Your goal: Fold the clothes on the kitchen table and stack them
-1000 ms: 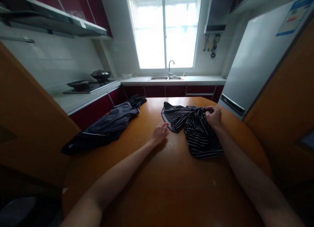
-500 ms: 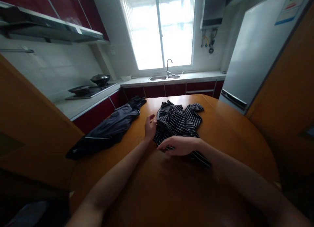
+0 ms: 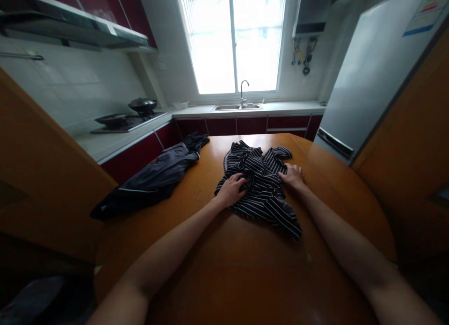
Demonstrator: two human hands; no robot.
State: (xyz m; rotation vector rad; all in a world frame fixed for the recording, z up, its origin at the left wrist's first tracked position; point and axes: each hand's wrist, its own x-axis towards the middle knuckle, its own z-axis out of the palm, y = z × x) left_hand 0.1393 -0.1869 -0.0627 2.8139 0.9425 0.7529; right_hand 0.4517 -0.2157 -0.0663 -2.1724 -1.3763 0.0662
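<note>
A black-and-white striped shirt [image 3: 263,175] lies crumpled on the wooden table in front of me. My left hand [image 3: 232,189] is on its left side, with curled fingers and thumb closed around a bunched fold. At the right edge of the shirt, below the sleeve, is my right hand [image 3: 293,176]. Its thumb side touches the cloth and its fingers are apart. One corner of the shirt spreads toward me at the lower right.
A dark grey and black garment [image 3: 157,170] lies along the left edge of the round-ended wooden table [image 3: 224,264]. Beyond are a counter with a sink [image 3: 236,107], a stove with pans [image 3: 142,105] at left and a fridge [image 3: 365,77] at right.
My right hand has moved from the front of the shirt to its right edge. My left hand has moved right onto the cloth. The front part of the shirt lies more spread out.
</note>
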